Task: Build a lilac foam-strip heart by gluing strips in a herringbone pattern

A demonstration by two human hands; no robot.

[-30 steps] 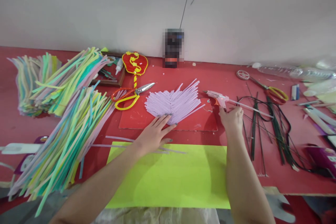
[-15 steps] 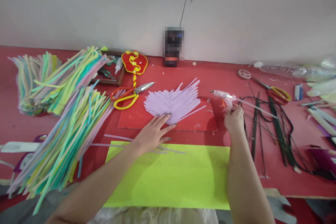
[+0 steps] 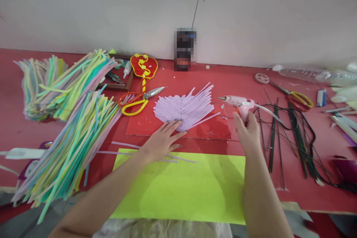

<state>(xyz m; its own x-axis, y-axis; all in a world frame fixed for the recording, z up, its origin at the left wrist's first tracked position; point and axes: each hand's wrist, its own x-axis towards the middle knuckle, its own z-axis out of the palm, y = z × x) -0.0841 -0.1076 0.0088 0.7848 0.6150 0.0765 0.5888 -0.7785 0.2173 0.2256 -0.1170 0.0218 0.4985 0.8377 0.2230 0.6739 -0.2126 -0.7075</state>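
Lilac strips (image 3: 189,106) lie in a leaf-like, herringbone fan on a red board (image 3: 214,130). My left hand (image 3: 163,137) rests flat with its fingers spread over the fan's lower tip. At the right, my right hand (image 3: 248,130) grips the handle of a pink hot glue gun (image 3: 242,104), its nozzle pointing left towards the fan. A clear glue stick sticks out of the gun's back. One loose lilac strip (image 3: 206,119) slants off the fan's lower right side. Below the board is a yellow-green sheet (image 3: 195,189), with a few lilac strips by its upper edge.
Bundles of pastel strips (image 3: 75,145) cover the left side. Scissors (image 3: 136,103) with red and yellow handles lie left of the fan, near a red fan-shaped ornament (image 3: 144,67). At right are dark wires (image 3: 298,137), other scissors (image 3: 298,98) and a plastic bottle (image 3: 304,74).
The glue gun has moved slightly right, and my right hand's grip now wraps further round its handle. My left hand has stayed on the lilac strips.
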